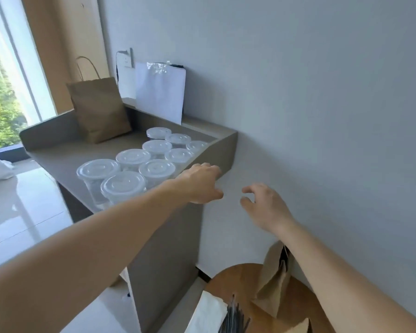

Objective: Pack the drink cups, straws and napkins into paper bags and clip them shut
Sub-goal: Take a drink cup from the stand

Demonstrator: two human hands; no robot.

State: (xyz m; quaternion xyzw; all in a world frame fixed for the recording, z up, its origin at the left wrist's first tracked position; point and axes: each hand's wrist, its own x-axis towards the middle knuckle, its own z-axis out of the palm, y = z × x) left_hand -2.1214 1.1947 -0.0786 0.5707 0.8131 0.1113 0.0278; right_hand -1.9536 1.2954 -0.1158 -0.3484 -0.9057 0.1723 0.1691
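Note:
Several clear lidded drink cups (130, 174) stand in rows on a grey counter (58, 155). My left hand (203, 183) reaches over the counter's near right corner, fingers relaxed and holding nothing. My right hand (265, 207) hovers beside it in front of the wall, fingers loosely spread and empty. A brown paper bag with handles (99, 109) stands upright at the counter's far end. Below my right arm a brown paper bag (274, 282) with a dark clip at its top stands on a round wooden table (231, 280). White napkins (207, 313) and dark straws (233, 320) lie on that table.
A white flat sheet or bag (160, 92) leans against the wall on a raised ledge behind the cups. A wall socket with a plug (127, 58) is above it. A window (3, 92) is at the left, with a glossy tiled floor (22, 212) below.

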